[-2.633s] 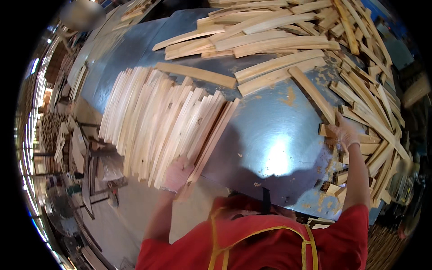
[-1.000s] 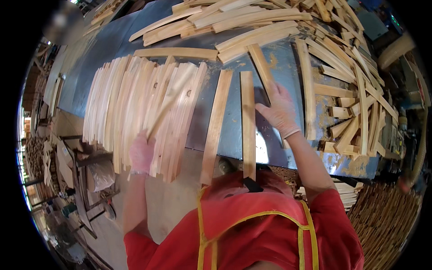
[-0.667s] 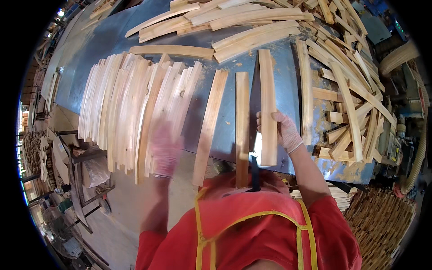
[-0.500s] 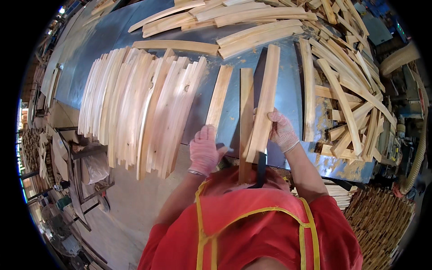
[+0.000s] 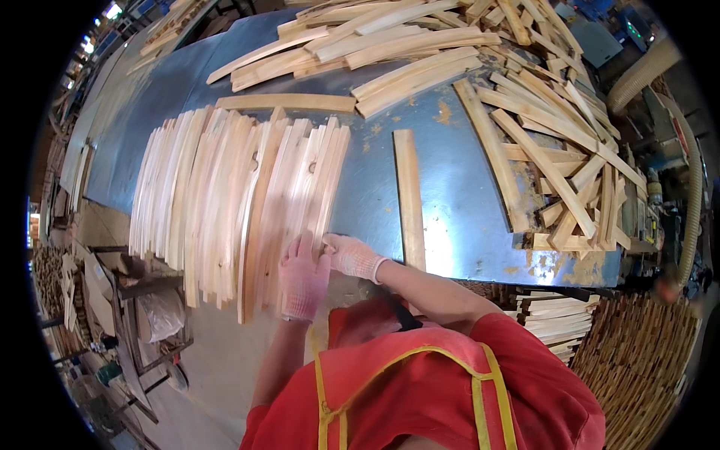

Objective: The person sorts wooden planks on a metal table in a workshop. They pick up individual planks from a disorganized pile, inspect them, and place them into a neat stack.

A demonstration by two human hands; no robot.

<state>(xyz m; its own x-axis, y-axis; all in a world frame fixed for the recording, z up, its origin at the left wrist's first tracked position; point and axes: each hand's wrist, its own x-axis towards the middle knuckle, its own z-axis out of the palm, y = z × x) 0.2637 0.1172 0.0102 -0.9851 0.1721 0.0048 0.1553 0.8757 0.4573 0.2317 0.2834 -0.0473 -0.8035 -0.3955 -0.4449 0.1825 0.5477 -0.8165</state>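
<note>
Both my hands, in pale knit gloves, are at the near end of a row of wooden slats [image 5: 225, 202] standing closely side by side on the metal table. My left hand [image 5: 302, 277] lies against the near ends of the right-hand slats, its fingers stretched out. Beside it my right hand [image 5: 354, 256] is closed, with its fingertips at the near end of the row's outermost slat [image 5: 334, 180]; the exact grip is partly hidden. Farther right, a single slat [image 5: 409, 195] lies alone, its near end toward me.
A jumbled heap of slats [image 5: 555, 157] covers the table's right side, with more curved slats [image 5: 405, 45] along the back. One slat [image 5: 289, 103] lies crosswise behind the row. A metal-framed cart [image 5: 142, 300] stands at left; stacked wood [image 5: 630, 367] is on the lower right.
My right hand has swung left to the row, and the slat it held now appears to be at the row's right edge. My left hand has also shifted left. The lone slat stays on the table.
</note>
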